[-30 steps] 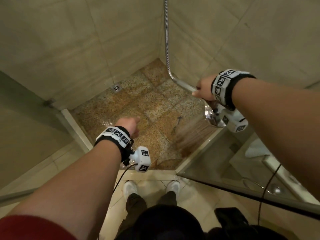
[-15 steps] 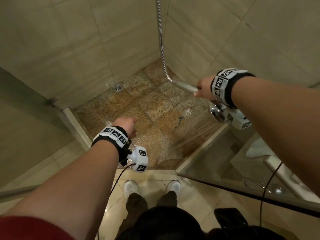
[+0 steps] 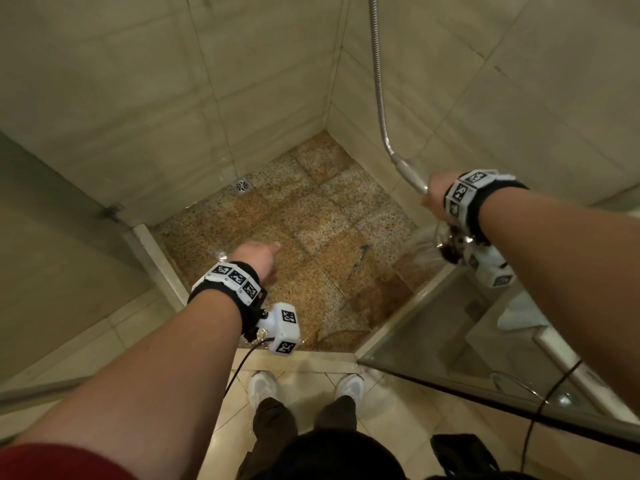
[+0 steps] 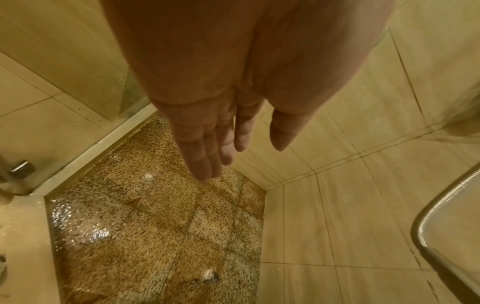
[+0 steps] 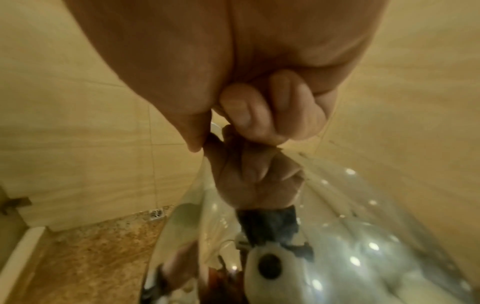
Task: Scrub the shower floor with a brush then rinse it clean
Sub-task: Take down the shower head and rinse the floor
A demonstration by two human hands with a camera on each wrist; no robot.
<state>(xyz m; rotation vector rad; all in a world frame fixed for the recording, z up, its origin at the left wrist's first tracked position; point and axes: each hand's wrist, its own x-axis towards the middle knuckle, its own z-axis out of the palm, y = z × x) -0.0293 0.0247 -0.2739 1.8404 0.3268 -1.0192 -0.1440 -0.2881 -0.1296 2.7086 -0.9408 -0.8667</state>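
Chrome shower head (image 3: 446,242) in right hand (image 3: 434,199)

Left arm: reached forward and down, bare forearm, tracker band on the wrist.
Left hand (image 3: 258,255): held nothing; fingers (image 4: 205,156) straight and close together, thumb apart, pointing downward.
Right arm: stretched forward, higher than the left, banded wrist.
Right hand (image 3: 434,199): fingers (image 5: 259,115) curled tight round a handle, thumb seemingly pressed alongside; the view was blurred.
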